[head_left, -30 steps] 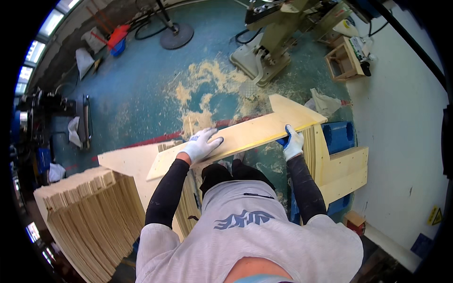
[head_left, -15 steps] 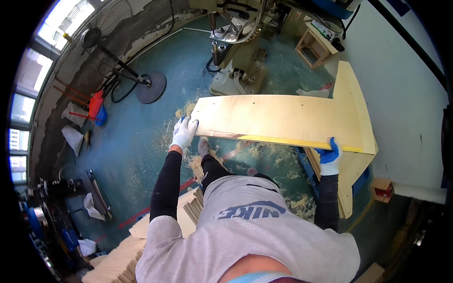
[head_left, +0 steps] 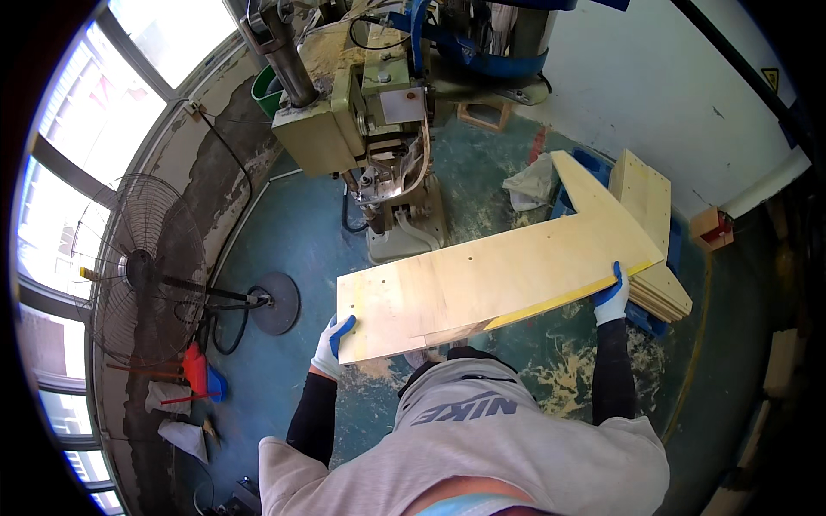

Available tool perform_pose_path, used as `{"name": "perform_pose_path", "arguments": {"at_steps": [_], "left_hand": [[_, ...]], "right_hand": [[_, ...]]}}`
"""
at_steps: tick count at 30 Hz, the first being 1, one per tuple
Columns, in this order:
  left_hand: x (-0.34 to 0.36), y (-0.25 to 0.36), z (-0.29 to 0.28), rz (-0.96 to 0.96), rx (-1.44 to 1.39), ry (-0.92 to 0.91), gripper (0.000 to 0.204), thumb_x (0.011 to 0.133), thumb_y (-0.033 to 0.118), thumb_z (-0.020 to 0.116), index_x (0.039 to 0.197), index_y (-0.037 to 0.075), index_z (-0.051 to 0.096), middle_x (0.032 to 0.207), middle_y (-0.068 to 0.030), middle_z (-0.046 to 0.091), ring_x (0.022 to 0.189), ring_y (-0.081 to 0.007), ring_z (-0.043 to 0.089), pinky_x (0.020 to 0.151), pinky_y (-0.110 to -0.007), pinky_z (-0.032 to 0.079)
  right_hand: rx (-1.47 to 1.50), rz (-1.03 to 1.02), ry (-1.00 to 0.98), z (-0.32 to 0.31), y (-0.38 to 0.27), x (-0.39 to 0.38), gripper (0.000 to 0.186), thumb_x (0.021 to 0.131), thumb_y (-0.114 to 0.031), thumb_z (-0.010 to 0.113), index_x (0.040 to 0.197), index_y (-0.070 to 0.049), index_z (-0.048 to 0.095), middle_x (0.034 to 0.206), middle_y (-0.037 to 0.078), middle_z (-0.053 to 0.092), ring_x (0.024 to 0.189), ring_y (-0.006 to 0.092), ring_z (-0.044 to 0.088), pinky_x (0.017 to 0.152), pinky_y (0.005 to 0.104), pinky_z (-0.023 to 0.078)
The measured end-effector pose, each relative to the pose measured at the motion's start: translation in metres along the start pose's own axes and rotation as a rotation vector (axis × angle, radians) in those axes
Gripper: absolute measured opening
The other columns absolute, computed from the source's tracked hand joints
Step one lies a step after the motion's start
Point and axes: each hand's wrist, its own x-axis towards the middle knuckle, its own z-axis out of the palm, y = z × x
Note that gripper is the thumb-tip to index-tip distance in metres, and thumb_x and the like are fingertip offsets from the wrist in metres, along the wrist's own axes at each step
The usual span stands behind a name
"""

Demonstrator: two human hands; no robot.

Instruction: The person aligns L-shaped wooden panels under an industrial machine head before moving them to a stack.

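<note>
I carry a long pale plywood panel (head_left: pixel 447 297) with an angled arm at its right end, a few small holes and a yellow strip along part of the near edge. My left hand (head_left: pixel 333 347), in a white glove with blue, grips the panel's left end. My right hand (head_left: pixel 612 291), gloved alike, holds the near edge toward the right end. Behind the panel's right part, a stack of similar cut panels (head_left: pixel 645 189) rests on blue pallets (head_left: pixel 594 162). Beyond the panel stands an olive-green machine (head_left: pixel 318 133) with a curved hose and metal base.
A tall fan (head_left: pixel 138 268) on a round base stands left beside the windows and wall. A red dustpan (head_left: pixel 194 374) and sacks (head_left: pixel 182 437) lie below it. A white wall (head_left: pixel 662 95) is at right, with a small box (head_left: pixel 711 228) at its foot. Sawdust patches the floor.
I have turned leftward, away from the panel stacks, so the machine and fan are more central. The panel came up off the stack, and my left hand moved to its end.
</note>
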Motion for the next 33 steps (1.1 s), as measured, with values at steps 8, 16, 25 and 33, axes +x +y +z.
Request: {"name": "perform_pose_path", "arguments": {"at_steps": [8,16,25,33], "left_hand": [[-0.02,-0.01,0.082,0.36,0.019,0.097,0.043,0.087,-0.003,0.068,0.127,0.001,0.053,0.119,-0.0118,0.065,0.105,-0.0217,0.066,0.089,-0.035,0.054],[-0.01,-0.045,0.063,0.533,0.067,0.409,0.038,0.08,-0.011,0.069,0.112,0.0,0.052,0.109,-0.0124,0.065,0.098,-0.0207,0.065,0.085,-0.032,0.053],[-0.053,-0.069,0.039,0.64,-0.081,0.685,0.042,0.078,-0.008,0.07,0.115,0.001,0.051,0.108,-0.0107,0.063,0.096,-0.0211,0.062,0.085,-0.033,0.051],[-0.056,-0.08,0.028,0.672,-0.127,0.716,0.048,0.078,-0.009,0.068,0.122,-0.002,0.049,0.117,-0.0137,0.062,0.103,-0.0254,0.063,0.091,-0.037,0.052]], "right_hand": [[-0.511,-0.283,0.197,0.105,0.076,0.044,0.033,0.099,-0.017,0.064,0.126,0.001,0.058,0.115,0.008,0.064,0.106,0.0165,0.061,0.091,0.0305,0.05],[-0.59,-0.747,-0.837,0.436,0.003,-0.034,0.031,0.104,-0.017,0.056,0.127,0.002,0.062,0.111,0.005,0.068,0.092,0.0093,0.064,0.083,0.0222,0.05],[-0.558,-0.955,-0.963,0.529,0.016,-0.034,0.023,0.097,-0.024,0.065,0.094,-0.002,0.067,0.071,-0.003,0.06,0.063,0.0041,0.051,0.058,0.0246,0.043],[-0.205,-1.086,-0.802,0.544,0.046,-0.01,0.016,0.095,-0.017,0.063,0.087,-0.003,0.065,0.068,-0.005,0.056,0.058,0.0039,0.048,0.053,0.0245,0.041]]}}
